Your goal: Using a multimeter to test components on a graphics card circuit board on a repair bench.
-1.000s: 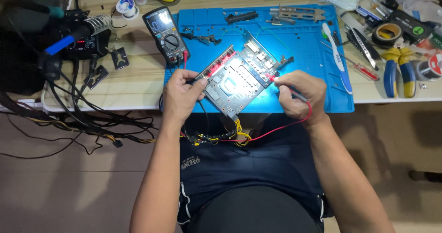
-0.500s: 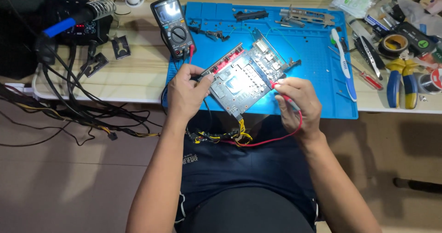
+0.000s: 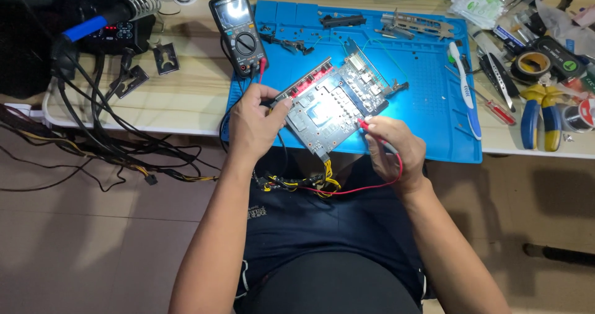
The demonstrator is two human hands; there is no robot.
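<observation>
Gripping probes, the left hand (image 3: 253, 123) and right hand (image 3: 392, 148) both close on leads over the circuit board (image 3: 334, 103).

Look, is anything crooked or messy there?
Yes. The circuit board lies askew on the blue mat, one corner poking over the table edge toward the lap. The left hand steadies it; the right hand holds a red probe. Cables dangle in a tangle at the left.
</observation>
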